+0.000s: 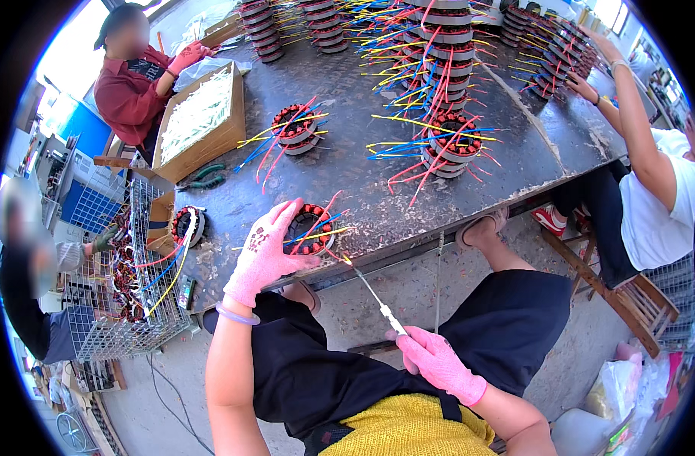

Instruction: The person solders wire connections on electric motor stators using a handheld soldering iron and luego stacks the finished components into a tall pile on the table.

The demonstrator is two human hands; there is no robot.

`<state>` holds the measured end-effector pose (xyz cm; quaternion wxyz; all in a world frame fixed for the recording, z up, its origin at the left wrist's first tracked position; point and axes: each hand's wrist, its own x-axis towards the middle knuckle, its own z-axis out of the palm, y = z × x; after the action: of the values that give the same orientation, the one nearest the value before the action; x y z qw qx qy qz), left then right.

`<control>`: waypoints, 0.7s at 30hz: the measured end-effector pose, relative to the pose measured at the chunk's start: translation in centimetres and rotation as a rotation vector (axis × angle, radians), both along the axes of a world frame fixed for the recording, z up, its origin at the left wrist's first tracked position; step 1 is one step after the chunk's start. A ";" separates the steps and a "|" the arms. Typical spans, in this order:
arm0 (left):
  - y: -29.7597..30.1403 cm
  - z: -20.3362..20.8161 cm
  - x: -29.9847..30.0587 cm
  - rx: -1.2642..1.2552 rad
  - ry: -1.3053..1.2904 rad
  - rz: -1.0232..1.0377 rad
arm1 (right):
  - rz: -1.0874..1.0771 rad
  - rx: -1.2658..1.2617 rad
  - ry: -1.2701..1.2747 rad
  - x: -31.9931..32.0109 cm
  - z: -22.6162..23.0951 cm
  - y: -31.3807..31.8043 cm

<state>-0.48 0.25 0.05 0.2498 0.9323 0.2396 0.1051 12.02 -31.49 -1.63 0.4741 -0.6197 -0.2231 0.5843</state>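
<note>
My left hand (262, 254), in a pink glove, grips the left side of a motor stator (314, 247) at the table's near edge. Red, blue and yellow leads stick out of the ring. Gloved in pink too, my right hand (441, 365) is closed around the lower end of a thin rod tool with a white body (388, 313). Its slim shaft slants up to the left, and the bright yellow-orange tip lies beside the stator's leads. I cannot tell whether tip and lead touch. Part of the stator is hidden behind my left fingers.
More wired stators stand in stacks (448, 64) on the dark metal table (347, 171). A single stator (186, 226) sits at left, near green-handled pliers (203, 178) and a carton of white pieces (237, 125). Co-workers are left and right; a wire basket (127, 334) stands left.
</note>
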 end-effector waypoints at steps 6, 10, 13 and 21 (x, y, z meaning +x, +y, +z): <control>-0.1 0.2 0.0 0.018 0.005 -0.005 | 0.021 0.010 -0.035 0.0 -0.3 0.0; 0.0 0.2 -0.1 0.034 0.004 -0.014 | 0.013 -0.013 -0.023 0.0 -0.4 -0.1; -0.1 0.1 0.0 0.022 -0.005 -0.007 | 0.019 0.005 -0.017 0.0 -0.7 -0.1; -0.1 0.2 0.0 0.057 0.004 -0.013 | -0.025 -0.006 0.042 -0.1 0.0 -0.1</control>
<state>-0.45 0.14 0.27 0.2234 0.9408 0.2308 0.1083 11.94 -31.62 -1.61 0.4841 -0.6114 -0.2038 0.5918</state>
